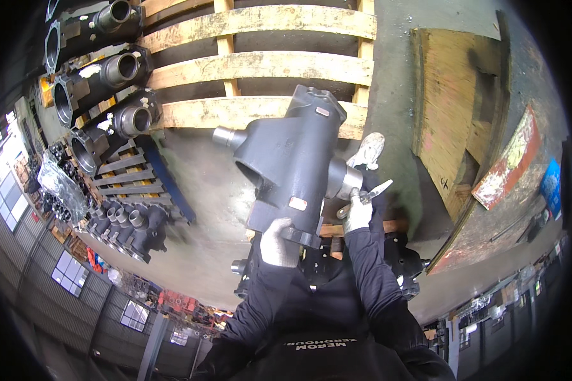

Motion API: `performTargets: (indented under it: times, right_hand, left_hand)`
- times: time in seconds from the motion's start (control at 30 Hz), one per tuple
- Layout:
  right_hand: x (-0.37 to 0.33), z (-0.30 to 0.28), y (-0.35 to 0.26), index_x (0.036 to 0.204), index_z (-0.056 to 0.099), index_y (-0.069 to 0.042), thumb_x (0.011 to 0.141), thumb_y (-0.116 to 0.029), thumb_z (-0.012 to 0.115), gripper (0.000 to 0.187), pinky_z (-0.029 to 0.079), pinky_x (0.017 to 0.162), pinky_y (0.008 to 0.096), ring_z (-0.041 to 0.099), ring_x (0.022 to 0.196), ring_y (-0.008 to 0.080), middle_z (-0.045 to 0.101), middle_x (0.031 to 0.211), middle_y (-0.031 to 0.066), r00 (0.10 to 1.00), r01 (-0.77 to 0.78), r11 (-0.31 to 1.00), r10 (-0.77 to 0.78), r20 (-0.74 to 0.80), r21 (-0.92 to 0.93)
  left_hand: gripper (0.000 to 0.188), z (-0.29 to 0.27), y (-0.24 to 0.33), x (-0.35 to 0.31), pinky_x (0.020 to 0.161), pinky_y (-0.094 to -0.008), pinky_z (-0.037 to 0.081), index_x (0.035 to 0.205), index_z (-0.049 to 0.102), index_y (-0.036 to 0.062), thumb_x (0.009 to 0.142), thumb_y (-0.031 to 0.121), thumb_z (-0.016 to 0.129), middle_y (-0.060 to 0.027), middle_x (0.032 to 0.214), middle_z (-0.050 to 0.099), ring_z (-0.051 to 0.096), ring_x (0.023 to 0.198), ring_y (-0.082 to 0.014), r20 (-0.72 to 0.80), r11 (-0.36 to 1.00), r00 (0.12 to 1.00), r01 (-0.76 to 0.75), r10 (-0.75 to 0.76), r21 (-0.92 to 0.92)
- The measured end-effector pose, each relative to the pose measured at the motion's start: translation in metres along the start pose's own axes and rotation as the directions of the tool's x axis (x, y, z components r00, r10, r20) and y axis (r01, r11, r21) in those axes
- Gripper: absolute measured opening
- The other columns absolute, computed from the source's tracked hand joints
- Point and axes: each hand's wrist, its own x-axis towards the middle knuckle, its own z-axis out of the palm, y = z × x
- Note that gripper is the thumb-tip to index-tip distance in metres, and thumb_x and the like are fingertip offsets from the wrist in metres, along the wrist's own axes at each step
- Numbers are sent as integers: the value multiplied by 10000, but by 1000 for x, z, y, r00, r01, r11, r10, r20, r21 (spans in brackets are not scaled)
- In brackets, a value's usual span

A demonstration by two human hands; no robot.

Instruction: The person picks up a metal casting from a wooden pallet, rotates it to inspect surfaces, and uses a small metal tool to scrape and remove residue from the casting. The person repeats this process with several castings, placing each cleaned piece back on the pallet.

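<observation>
A large dark grey metal housing [295, 152] lies tilted in front of me, its upper end over the pallet's near slats. Bare silver stubs stick out on both sides, and a wide opening shows at its left. My left hand [278, 244], in a white glove, grips the flange at the near end, its thumb on top. My right hand [358, 213], also gloved, is closed around a small knife-like tool [381, 189] with a silver blade. That hand is right beside the housing's right stub [349, 180]; whether the blade touches metal I cannot tell.
A wooden pallet [260, 66] lies ahead. Several similar housings [111, 70] stand in a row at the left, with more castings [130, 225] below them. At the right is a worn workbench [489, 238] beside a plywood sheet [448, 108]. My white shoe [370, 151] shows near the pallet.
</observation>
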Motion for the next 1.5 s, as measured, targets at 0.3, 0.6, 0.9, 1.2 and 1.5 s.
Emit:
performTargets:
  times: [0.3,0.6,0.9,1.2,1.5]
  right_hand:
    - [8,-20,13,931,516,-100,963,-218,690,213,398,393,325,469,420,162,527,688,32,985,-89,982,63,-158,-164]
    - [16,3,-97,1067,527,-42,943,-167,697,244,401,606,266,502,695,106,520,856,7,875,482,767,-446,188,-423]
    - [-4,136,-156,1147,607,55,918,-105,707,296,512,839,272,646,914,146,713,1070,106,604,734,593,-349,717,-330]
    - [-29,316,-144,1171,576,130,724,-399,886,759,533,934,350,676,1078,301,678,1172,260,376,867,335,44,926,-368]
    - [-16,295,-160,1166,598,37,604,-537,919,866,539,901,377,690,997,305,695,1056,223,386,907,-143,-91,918,-396]
  left_hand:
    - [248,0,-26,4,703,-314,504,972,668,13,737,0,744,-76,881,669,644,773,-177,-166,972,975,-109,145,209]
    - [250,5,-38,0,737,-315,523,1015,661,27,773,-21,697,-64,910,661,659,815,-185,-50,977,982,-174,181,120]
    - [257,-1,-40,-4,685,-290,518,1069,659,24,814,-5,677,-54,955,657,641,796,-153,-13,981,989,-141,144,130]
    - [372,4,-76,4,888,-315,511,1211,629,6,853,-22,730,-76,1168,670,643,1030,-179,133,876,914,-404,382,263]
    - [406,16,-105,-3,920,-323,509,1208,631,13,827,30,772,-98,1167,691,657,1067,-193,206,893,942,-321,266,316]
